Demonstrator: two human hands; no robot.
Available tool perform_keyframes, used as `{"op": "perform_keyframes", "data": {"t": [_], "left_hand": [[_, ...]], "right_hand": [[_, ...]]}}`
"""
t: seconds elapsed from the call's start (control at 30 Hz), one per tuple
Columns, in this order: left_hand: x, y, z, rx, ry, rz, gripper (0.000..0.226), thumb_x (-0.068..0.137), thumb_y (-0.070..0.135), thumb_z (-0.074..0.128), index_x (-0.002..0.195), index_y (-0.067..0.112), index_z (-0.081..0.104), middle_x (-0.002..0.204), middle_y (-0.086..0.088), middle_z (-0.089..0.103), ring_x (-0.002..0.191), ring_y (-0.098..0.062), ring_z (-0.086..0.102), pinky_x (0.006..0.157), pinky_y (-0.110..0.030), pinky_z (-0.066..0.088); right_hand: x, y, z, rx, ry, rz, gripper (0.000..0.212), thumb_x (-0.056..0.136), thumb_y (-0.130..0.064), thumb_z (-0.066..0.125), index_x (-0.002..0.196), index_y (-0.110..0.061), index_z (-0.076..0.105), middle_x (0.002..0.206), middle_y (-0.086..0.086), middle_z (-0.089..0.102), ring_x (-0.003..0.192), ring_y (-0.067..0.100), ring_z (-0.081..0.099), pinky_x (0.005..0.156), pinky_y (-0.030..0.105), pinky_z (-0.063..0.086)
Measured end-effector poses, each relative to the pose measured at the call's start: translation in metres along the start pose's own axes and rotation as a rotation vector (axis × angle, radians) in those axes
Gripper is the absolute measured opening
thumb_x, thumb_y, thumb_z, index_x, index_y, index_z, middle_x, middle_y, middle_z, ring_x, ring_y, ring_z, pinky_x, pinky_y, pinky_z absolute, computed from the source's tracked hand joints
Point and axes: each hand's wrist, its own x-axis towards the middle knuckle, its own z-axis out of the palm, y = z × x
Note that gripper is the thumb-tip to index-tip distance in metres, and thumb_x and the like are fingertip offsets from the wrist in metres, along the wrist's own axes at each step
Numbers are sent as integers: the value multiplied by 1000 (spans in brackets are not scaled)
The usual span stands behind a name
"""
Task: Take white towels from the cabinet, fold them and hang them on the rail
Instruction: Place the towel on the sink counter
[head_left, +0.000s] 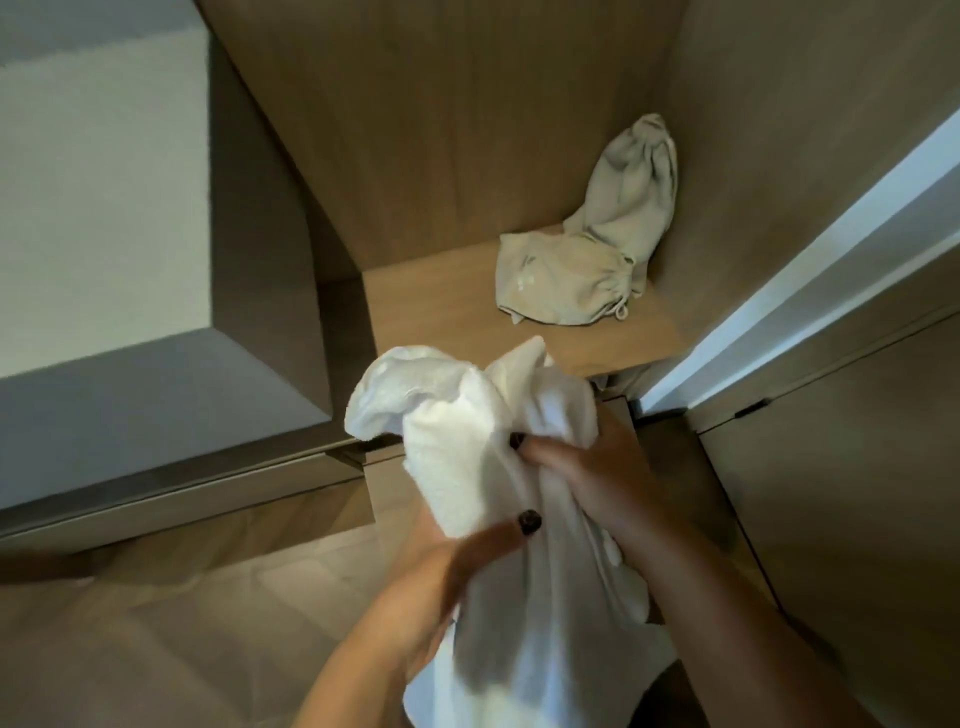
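White towel (457, 441), bunched, lower centre: left hand (441, 571) and right hand (587, 467) both clamped on it, apparently gathering it clear of the cabinet (467, 130) for folding.

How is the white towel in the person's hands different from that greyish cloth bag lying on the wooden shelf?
The fluffy white towel is bright white; the beige-grey drawstring cloth bag is duller. The towel is off the wooden shelf, gripped by the left hand and right hand; the bag lies untouched in the shelf's back right corner, partly leaning on the wall. Both are soft, crumpled fabric.
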Motion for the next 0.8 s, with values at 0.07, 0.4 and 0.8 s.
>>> {"op": "perform_keyframes", "data": {"t": [0.07,0.4,0.8], "left_hand": [[-18,31,3,232,60,113,59,74,1,81,126,22,59,110,3,74,104,-13,70,77,-23,57],[-97,126,-6,555,415,324,17,71,17,84,82,20,72,75,11,74,69,-2,70,56,-18,50],[-137,226,12,690,651,512,96,75,29,82,146,23,18,122,4,53,105,-15,57,71,-21,44]], "right_hand": [[-13,-37,7,-18,18,-38,44,73,-26,81,112,-33,61,96,-18,65,88,-2,61,69,20,48],[-76,-139,32,79,107,-169,52,80,-24,75,124,-33,48,105,-15,57,99,12,56,81,27,43],[-79,-245,21,20,13,-414,60,79,-20,74,129,-30,43,120,-10,55,109,11,55,90,33,49]]}}
